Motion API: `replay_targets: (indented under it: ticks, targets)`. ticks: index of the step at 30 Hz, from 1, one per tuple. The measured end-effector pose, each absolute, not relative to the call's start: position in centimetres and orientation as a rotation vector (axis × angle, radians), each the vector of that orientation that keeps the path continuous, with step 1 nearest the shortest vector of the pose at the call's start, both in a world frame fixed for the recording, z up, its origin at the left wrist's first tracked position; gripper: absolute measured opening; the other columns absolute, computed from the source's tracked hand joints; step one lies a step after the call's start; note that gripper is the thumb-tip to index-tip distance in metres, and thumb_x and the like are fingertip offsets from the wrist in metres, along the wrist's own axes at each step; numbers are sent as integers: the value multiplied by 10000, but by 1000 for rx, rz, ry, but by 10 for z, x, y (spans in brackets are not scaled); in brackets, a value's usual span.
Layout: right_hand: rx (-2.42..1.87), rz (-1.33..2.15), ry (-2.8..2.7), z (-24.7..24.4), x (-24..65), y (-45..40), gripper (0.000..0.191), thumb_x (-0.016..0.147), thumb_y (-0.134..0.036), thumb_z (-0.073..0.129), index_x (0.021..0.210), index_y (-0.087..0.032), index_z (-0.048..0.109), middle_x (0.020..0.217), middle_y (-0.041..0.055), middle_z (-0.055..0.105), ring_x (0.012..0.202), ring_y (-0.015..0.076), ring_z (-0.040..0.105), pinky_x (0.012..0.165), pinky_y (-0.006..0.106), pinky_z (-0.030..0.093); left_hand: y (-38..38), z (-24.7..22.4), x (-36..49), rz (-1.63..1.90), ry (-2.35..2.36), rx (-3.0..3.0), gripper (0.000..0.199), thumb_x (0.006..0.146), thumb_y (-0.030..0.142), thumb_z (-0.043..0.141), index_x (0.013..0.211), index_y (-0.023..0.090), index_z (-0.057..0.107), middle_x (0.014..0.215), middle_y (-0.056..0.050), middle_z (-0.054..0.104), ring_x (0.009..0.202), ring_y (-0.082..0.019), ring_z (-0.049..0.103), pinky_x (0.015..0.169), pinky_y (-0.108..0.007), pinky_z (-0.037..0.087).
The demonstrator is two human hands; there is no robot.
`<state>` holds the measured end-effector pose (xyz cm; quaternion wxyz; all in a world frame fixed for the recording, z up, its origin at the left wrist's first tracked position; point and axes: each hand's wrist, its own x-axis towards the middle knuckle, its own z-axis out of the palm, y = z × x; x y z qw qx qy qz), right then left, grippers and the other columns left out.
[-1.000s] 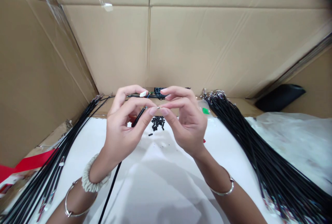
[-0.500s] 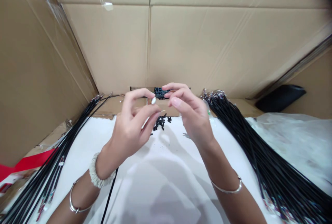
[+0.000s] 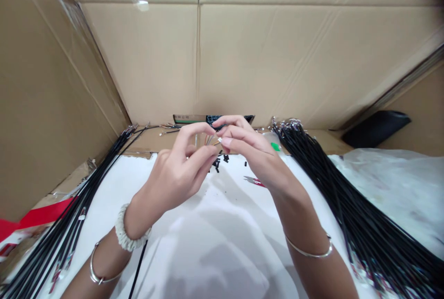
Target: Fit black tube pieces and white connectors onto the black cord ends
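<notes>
The left hand (image 3: 175, 183) and right hand (image 3: 258, 153) pinch thin coloured wires (image 3: 210, 140) tipped with a small white connector (image 3: 219, 139). Loose black sleeves (image 3: 217, 164) lie on a white sheet (image 3: 222, 262) just below them.

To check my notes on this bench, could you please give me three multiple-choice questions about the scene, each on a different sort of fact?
1. Where do the red-handled snips lie?
A) On the white sheet
B) On the cardboard ledge
C) On the black pad

2. How many large bundles of black cables lie on the sheet?
A) One
B) Two
C) Four

3. How do the left hand and right hand stand?
A) Flat on the sheet
B) Far apart
C) Raised, fingertips close together

Answers:
1. A: the snips show on the sheet, just beyond the right hand.
2. B: one bundle lies on each side.
3. C: the fingertips come together above the small black pieces.
</notes>
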<state>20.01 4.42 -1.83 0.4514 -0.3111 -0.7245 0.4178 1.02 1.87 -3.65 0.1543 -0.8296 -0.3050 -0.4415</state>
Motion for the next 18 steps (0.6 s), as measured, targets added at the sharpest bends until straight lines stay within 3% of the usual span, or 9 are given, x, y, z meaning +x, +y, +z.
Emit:
replay_targets:
  ticks: [3,8,18]
  targets:
    - [-708,1144,-1730,-19,199,46,289,965,-251,577,677,-219,575,1173,73,560,1325,207,468,1007,346,413,15,-30,6,-1286,-904,-2378,76,948,107,635,988,169,617,1253,-116,573,574,-32,501,438,-189,457]
    - [-656,1232,-1678,-22,194,42,293,966,-288,597,680,-224,583,1188,69,580,1352,221,446,1003,361,402,9,-25,3,-1303,-940,-2337,89,927,108,654,981,176,633,1266,-119,581,709,-93,609,452,-200,481]
    - [-660,1274,-1674,-23,192,41,308,957,-358,620,679,-228,590,1225,71,613,1311,257,493,1004,414,435,3,-20,5,-1326,-982,-2261,44,934,129,636,934,172,632,1227,-123,627,570,-59,534,432,-222,471]
